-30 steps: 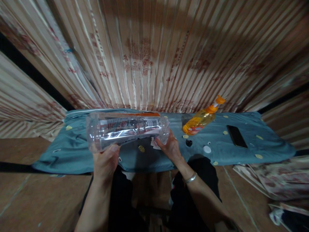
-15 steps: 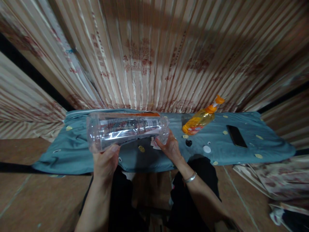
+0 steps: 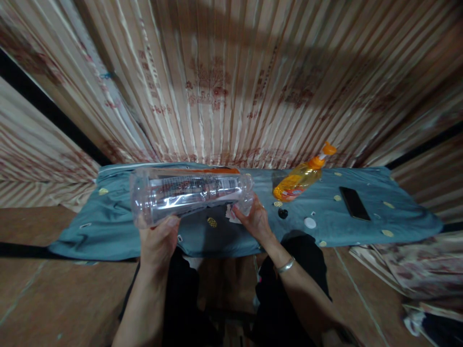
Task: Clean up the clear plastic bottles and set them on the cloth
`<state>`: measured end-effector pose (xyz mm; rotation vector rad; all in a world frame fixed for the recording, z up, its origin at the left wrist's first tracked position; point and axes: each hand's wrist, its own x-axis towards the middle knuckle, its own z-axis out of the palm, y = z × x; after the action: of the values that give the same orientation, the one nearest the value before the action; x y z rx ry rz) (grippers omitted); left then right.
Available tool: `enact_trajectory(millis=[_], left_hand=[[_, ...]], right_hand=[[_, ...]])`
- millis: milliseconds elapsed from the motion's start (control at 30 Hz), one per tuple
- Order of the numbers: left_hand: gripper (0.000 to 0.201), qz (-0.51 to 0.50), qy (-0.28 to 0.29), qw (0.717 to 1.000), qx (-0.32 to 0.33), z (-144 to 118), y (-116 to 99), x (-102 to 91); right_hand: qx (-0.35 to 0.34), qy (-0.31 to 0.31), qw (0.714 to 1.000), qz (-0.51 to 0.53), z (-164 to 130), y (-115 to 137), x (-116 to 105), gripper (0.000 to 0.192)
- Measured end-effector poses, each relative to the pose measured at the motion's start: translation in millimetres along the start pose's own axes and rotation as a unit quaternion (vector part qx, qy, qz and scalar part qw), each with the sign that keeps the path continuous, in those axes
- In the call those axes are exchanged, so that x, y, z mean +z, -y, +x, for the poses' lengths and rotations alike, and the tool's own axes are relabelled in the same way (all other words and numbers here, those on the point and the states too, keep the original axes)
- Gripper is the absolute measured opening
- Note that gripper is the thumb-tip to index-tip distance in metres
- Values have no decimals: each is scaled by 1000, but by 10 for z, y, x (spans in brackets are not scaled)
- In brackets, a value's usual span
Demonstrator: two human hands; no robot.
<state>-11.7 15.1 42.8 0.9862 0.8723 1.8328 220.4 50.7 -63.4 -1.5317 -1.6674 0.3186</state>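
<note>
A large clear plastic bottle (image 3: 191,193) with a printed label and an orange strip lies sideways in the air between my hands. My left hand (image 3: 159,241) grips it from below near its wide base, thumb on the near side and the other fingers hidden behind. At the narrow neck end, my right hand (image 3: 255,219) is closed with its fingers partly hidden by the plastic. A small pale pink scrap, perhaps paper (image 3: 233,215), shows beside the right fingertips; whether they touch it I cannot tell.
A blue-green cloth (image 3: 108,226) covers the low table. To the right are an orange pump bottle (image 3: 298,180), a small black cap (image 3: 282,213), a white disc (image 3: 310,222) and a black phone (image 3: 354,203). A patterned curtain (image 3: 224,96) hangs behind the table.
</note>
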Motion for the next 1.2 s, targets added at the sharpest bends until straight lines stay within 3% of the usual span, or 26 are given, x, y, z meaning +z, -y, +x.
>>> enact_trajectory(millis=[267,433,1200], left_hand=[[73,-2,-17,1000,-9,-14,5,-15],[74,10,-22,1000,-13,-10,-8,11],[72,24,-8,1000,-8,7,-34,36]], right_hand=[[21,11,1000,3,10,31,-18,71],[0,-3,1000,4,5,21,-2,69],[1,0,1000,4,4,-6,6,72]])
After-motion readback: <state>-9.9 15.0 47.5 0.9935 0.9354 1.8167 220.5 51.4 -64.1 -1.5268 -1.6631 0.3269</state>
